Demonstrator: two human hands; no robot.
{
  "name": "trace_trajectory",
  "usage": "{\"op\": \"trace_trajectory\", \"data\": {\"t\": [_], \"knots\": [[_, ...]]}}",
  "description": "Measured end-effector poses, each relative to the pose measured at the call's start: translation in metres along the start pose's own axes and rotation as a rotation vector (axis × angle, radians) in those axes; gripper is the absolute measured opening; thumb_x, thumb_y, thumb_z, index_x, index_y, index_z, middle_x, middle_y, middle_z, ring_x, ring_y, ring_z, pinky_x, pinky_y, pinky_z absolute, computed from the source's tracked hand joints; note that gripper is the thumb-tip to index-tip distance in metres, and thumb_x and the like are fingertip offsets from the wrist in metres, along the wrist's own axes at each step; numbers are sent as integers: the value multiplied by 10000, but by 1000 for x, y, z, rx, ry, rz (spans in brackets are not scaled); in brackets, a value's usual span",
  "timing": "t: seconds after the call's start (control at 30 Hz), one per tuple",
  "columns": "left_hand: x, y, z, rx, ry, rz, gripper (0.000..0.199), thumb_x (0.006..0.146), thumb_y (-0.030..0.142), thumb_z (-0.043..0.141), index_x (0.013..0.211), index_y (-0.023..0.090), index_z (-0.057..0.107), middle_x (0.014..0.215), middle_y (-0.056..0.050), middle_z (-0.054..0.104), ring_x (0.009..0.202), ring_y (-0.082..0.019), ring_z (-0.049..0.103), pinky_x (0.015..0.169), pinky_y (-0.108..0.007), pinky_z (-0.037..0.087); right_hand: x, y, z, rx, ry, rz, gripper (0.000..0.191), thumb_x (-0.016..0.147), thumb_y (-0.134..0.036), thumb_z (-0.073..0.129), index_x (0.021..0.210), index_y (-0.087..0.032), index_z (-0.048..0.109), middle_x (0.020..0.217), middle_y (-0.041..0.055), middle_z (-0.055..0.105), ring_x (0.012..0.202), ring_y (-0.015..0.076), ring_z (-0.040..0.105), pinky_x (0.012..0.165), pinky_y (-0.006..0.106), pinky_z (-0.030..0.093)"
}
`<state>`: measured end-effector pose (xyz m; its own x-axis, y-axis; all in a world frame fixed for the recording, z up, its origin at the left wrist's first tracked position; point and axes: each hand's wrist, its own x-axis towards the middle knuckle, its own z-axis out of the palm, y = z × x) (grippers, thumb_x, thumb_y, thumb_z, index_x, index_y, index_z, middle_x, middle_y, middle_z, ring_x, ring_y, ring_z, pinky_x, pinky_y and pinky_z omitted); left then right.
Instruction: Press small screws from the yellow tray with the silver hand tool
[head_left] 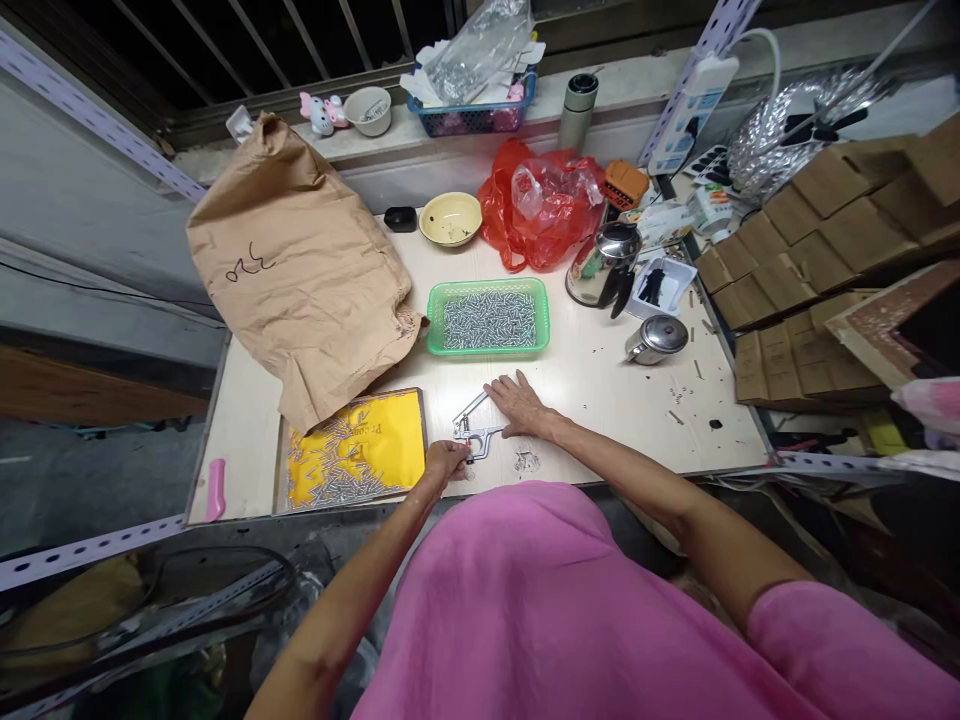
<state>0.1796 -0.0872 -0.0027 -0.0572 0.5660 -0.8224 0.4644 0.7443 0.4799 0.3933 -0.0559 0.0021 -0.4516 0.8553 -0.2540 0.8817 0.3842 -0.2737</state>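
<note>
On the table directly in front of me is a small metal hand tool with a lever and a C-shaped frame (480, 438). My left hand (445, 461) is at its left side, fingertips pinched together at the lower end; whatever small piece they hold is too small to make out. Fingers spread, my right hand (519, 407) rests at the tool's right side, fingertips touching the raised end of the lever (471, 406). Small metal pieces (527, 459) lie right of the tool. To the left, many metal pins (341, 480) are scattered over a yellow sheet (401, 440) in a shallow tray.
Behind the tool stands a green basket (489, 346) full of metal pins. A large paper sack (300, 270) leans at the left. Farther back are a yellow bowl (450, 219), red plastic bag (536, 205), kettle (600, 268) and metal mug (657, 338). Cardboard boxes (832, 245) are stacked right.
</note>
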Motion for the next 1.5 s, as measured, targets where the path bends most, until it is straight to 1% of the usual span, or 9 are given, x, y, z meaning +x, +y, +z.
{"op": "trace_trajectory", "data": {"t": [0.27, 0.4, 0.47, 0.57, 0.77, 1.1, 1.33, 1.43, 1.5], "knots": [[-10, 2, -2, 164, 62, 9, 186, 776, 307, 640, 708, 138, 600, 532, 10, 541, 478, -107, 509, 536, -244, 464, -2, -9, 3, -96, -27, 20, 641, 686, -414, 779, 1186, -88, 546, 1162, 172, 545, 1085, 304, 438, 1009, 450, 282], [-17, 7, 7, 629, 246, 492, 170, 825, 298, 600, 868, 138, 637, 925, -94, 631, 845, -192, 599, 730, -291, 481, -5, -11, 8, -83, -35, 23, 461, 744, -352, 747, 1095, -96, 594, 1093, 152, 566, 1020, 274, 463, 878, 372, 370], [-16, 16, 16, 829, 245, 764, 224, 826, 273, 612, 1014, 150, 617, 1098, -116, 588, 1044, -233, 537, 850, -327, 458, -7, -13, 9, -80, -27, 30, 428, 756, -336, 738, 1076, -89, 598, 1080, 148, 566, 1005, 270, 467, 856, 364, 378], [-9, 32, 29, 1028, 181, 950, 442, 805, 247, 645, 1215, 152, 513, 1249, -137, 514, 1164, -267, 447, 934, -379, 420, -14, -16, 9, -62, -3, 37, 486, 763, -369, 726, 1118, -74, 575, 1092, 151, 559, 1011, 276, 465, 849, 365, 383], [-4, 50, 36, 1254, 98, 926, 610, 819, 283, 635, 1345, 112, 378, 1203, -164, 527, 1114, -287, 463, 875, -405, 437, -28, -15, 11, -53, 53, 129, 691, 697, -409, 782, 1234, -66, 514, 1136, 154, 555, 1027, 279, 482, 899, 382, 382], [-3, 61, 42, 1333, 36, 853, 244, 910, 324, 510, 1094, 173, 562, 1101, -102, 574, 1065, -243, 482, 768, -331, 468, -25, -10, 15, -78, 13, 32, 176, 903, -223, 556, 998, -104, 645, 985, 120, 622, 951, 228, 540, 806, 331, 400], [2, 60, 47, 1305, 47, 787, 243, 960, 297, 391, 1004, 176, 596, 1045, -97, 582, 1049, -234, 490, 724, -299, 465, -18, -9, 11, -35, -42, 66, 210, 951, -201, 458, 956, -125, 654, 940, 100, 644, 943, 207, 553, 809, 315, 388], [2, 56, 47, 1265, 117, 828, 247, 937, 312, 446, 1092, 163, 569, 1051, -108, 579, 1040, -246, 492, 760, -326, 471, -19, -9, 7, -40, -16, 77, 190, 917, -266, 544, 998, -124, 640, 1008, 111, 628, 977, 222, 538, 811, 320, 387], [0, 49, 45, 1222, 182, 886, 328, 905, 300, 514, 1198, 153, 512, 1102, -118, 570, 1056, -252, 492, 819, -357, 468, -22, -7, 5, -44, 9, 92, 322, 839, -347, 659, 1061, -118, 615, 1073, 124, 605, 1000, 242, 522, 824, 334, 385]]}}
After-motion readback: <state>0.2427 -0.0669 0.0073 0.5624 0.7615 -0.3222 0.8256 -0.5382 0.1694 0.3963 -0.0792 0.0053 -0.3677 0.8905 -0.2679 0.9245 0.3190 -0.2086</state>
